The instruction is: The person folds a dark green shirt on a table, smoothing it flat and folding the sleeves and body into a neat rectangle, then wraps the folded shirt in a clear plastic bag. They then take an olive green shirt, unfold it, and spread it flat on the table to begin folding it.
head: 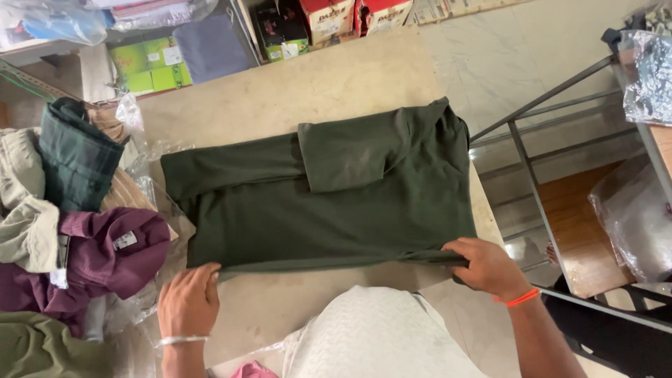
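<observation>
**Folding the near edge of the dark green shirt**

The dark green shirt lay flat across the middle of the frame on the beige tabletop, one sleeve already turned in over its upper part. The left hand, at lower left, was closed in a pinch on the near hem corner. The right hand, at lower right, was closed over the near edge at the collar end, fingers curled under the cloth.

Judged from this position, a clean fold required both hands to lift together, at equal height, and keep the edge taut between them. The edge had to be carried parallel to the far side so the inturned sleeve stayed put.

A pile of folded garments occupied the left of the frame, close to the hem; snagging there was a risk.
</observation>
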